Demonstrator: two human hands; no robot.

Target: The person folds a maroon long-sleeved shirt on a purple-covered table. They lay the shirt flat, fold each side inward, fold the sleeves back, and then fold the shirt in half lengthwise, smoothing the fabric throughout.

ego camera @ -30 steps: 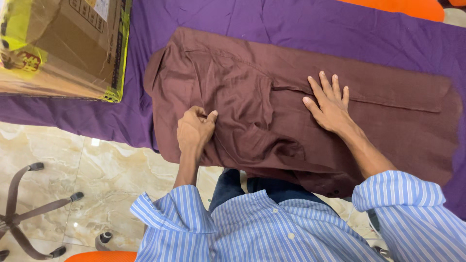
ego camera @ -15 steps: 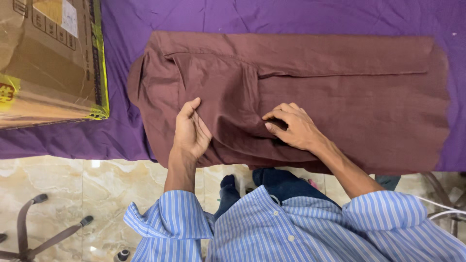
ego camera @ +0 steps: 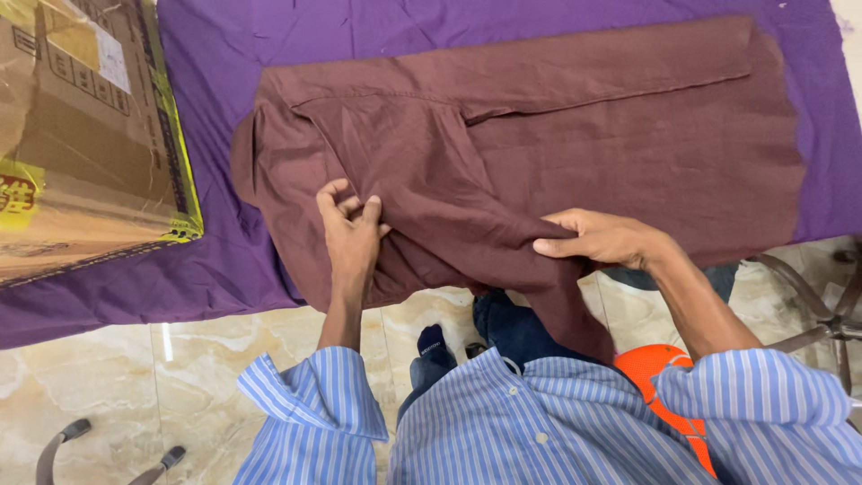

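Observation:
A brown shirt [ego camera: 575, 135] lies spread on a purple cloth [ego camera: 359, 31] over the table. My left hand [ego camera: 348, 229] pinches a fold of the fabric near the shirt's left side. My right hand [ego camera: 603, 239] grips the shirt's near edge, where a sleeve [ego camera: 575, 314] hangs down over the table edge. Both hands are on the near half of the garment, about a forearm's length apart.
A cardboard box [ego camera: 81, 135] with yellow tape sits on the cloth at the left. Below the table edge is a marble floor [ego camera: 135, 386], chair legs at the lower left and right, and an orange seat [ego camera: 660, 377] by my right arm.
My right hand slid toward the near edge and gripped the fabric, pulling a sleeve down over the table edge. My left hand closed into a pinch on the shirt.

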